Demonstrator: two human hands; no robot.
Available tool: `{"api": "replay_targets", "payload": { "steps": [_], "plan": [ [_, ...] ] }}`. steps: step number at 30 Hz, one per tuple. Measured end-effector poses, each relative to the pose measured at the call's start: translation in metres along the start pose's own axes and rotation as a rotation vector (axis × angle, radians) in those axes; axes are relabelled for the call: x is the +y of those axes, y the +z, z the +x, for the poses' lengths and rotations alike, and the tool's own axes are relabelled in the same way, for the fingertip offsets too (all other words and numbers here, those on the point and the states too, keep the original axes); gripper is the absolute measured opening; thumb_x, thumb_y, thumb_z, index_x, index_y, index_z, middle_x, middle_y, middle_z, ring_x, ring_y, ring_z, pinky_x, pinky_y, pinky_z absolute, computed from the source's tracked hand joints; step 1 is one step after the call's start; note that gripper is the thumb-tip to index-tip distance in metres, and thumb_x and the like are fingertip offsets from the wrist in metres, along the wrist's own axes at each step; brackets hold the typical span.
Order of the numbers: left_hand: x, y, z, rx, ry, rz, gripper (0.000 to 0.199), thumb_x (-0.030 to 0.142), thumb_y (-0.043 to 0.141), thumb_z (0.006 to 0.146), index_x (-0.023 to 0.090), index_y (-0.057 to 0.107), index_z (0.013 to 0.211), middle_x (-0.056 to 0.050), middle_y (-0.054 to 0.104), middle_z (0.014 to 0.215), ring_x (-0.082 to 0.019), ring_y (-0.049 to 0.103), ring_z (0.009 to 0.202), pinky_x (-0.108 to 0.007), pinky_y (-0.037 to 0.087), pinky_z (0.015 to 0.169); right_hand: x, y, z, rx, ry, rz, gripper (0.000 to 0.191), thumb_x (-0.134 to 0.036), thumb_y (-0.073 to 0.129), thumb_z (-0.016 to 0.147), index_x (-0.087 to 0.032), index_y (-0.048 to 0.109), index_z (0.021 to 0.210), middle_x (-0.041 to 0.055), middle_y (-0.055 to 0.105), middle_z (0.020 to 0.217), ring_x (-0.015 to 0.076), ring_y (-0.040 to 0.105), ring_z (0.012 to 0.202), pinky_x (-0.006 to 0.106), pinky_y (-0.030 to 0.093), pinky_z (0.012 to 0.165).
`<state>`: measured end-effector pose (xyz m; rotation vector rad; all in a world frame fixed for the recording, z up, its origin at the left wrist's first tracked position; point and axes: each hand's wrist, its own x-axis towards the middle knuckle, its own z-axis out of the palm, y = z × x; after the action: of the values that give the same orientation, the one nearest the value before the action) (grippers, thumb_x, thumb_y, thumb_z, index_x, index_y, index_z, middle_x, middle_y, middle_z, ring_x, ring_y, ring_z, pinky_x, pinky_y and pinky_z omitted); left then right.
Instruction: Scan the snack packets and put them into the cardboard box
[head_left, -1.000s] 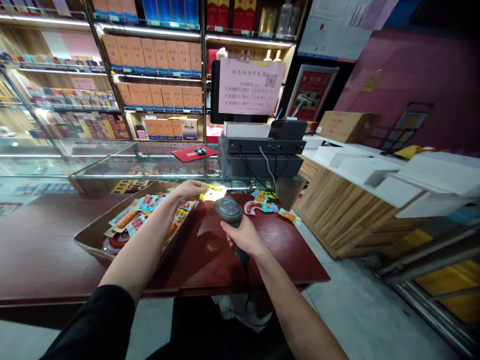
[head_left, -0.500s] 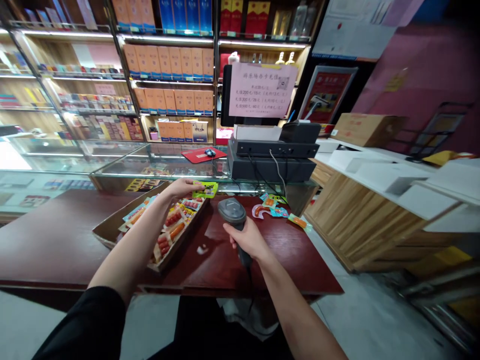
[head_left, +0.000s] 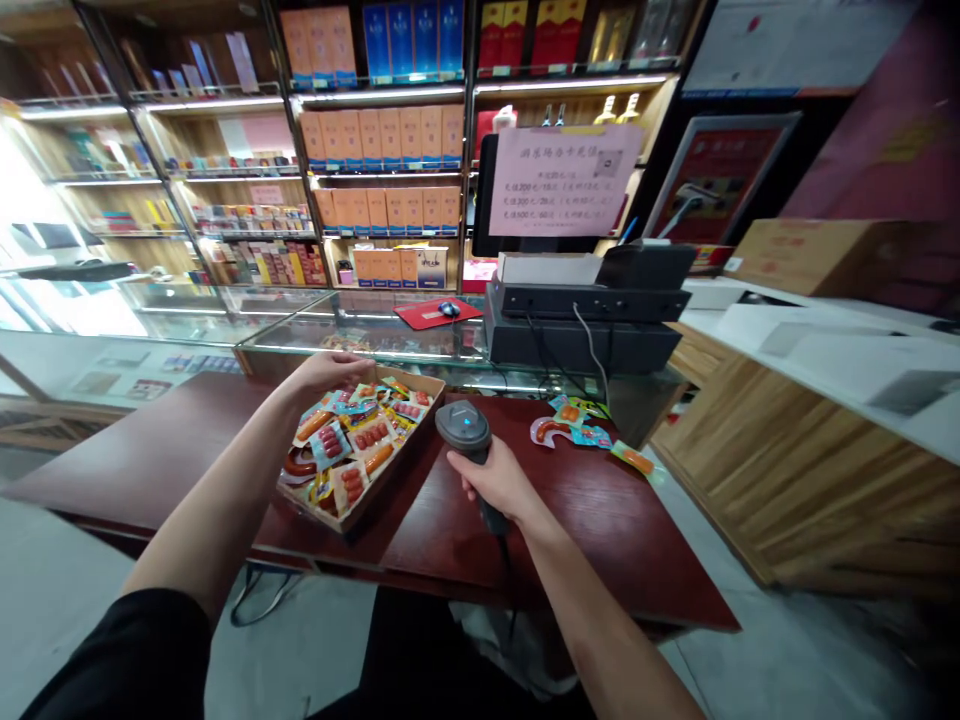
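Observation:
My right hand is wrapped round the handle of a dark grey barcode scanner, held over the table with a small blue light lit on its top. At the far left edge of a shallow cardboard box is my left hand, fingers bent and close together. What they hold, if anything, is hidden. Packaged sausages in clear and coloured wrappers fill the box, and my left forearm crosses its left side. Several more sausage packets lie loose on the table, right of the scanner.
The dark red table meets a glass display counter. On the counter are a mouse on a red pad, and a black till with cables below a screen covered by a pink notice. A wooden cabinet stands right.
My left hand has moved left along the box, and the green packet it held no longer shows in it. The scanner's blue light has come on. The view has turned left.

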<state>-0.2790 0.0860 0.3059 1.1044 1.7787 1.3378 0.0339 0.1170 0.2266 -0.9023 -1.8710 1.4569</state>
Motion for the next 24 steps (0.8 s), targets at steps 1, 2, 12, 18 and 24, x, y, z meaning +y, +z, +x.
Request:
{"api": "replay_targets", "payload": {
  "steps": [1, 2, 12, 18, 24],
  "plan": [
    [0.001, 0.012, 0.004, -0.046, -0.001, 0.023, 0.049, 0.048, 0.088, 0.050, 0.012, 0.075, 0.081, -0.006, 0.067, 0.069, -0.012, 0.058, 0.061, -0.022, 0.044, 0.052, 0.002, -0.005, -0.002, 0.011, -0.002, -0.002, 0.024, -0.037, 0.064, 0.079, -0.018, 0.053, 0.087, -0.0042, 0.056, 0.050, 0.0114, 0.052, 0.038, 0.020, 0.041, 0.035],
    [0.001, 0.026, 0.009, -0.093, -0.003, 0.046, 0.052, 0.051, 0.088, 0.049, 0.013, 0.075, 0.082, -0.007, 0.068, 0.072, -0.012, 0.059, 0.063, -0.022, 0.045, 0.053, 0.004, -0.012, -0.004, 0.027, -0.003, -0.006, 0.024, -0.037, 0.064, 0.079, -0.018, 0.053, 0.088, -0.0042, 0.056, 0.050, 0.0115, 0.053, 0.038, 0.020, 0.041, 0.035],
    [0.028, 0.234, 0.051, -0.542, 0.164, 0.231, 0.058, 0.059, 0.080, 0.057, 0.016, 0.077, 0.096, -0.005, 0.072, 0.078, -0.014, 0.060, 0.066, -0.023, 0.046, 0.056, 0.035, -0.123, -0.054, 0.415, 0.098, -0.102, 0.024, -0.038, 0.065, 0.078, -0.020, 0.053, 0.086, -0.0033, 0.058, 0.050, 0.0135, 0.056, 0.039, 0.022, 0.044, 0.038],
    [0.034, 0.377, 0.046, -0.775, 0.355, 0.369, 0.052, 0.051, 0.080, 0.060, 0.015, 0.077, 0.098, -0.005, 0.074, 0.081, -0.016, 0.064, 0.069, -0.024, 0.047, 0.062, 0.058, -0.175, -0.098, 0.584, 0.173, -0.095, 0.021, -0.038, 0.065, 0.079, -0.021, 0.053, 0.083, -0.0033, 0.057, 0.047, 0.0146, 0.056, 0.038, 0.023, 0.044, 0.038],
    [0.033, 0.466, 0.033, -0.876, 0.513, 0.552, 0.050, 0.050, 0.074, 0.067, 0.016, 0.076, 0.104, -0.007, 0.076, 0.094, -0.021, 0.067, 0.084, -0.026, 0.049, 0.072, 0.081, -0.208, -0.136, 0.677, 0.230, -0.009, 0.023, -0.039, 0.064, 0.079, -0.020, 0.053, 0.085, -0.0048, 0.056, 0.048, 0.0128, 0.054, 0.038, 0.022, 0.044, 0.037]
  ]
}}
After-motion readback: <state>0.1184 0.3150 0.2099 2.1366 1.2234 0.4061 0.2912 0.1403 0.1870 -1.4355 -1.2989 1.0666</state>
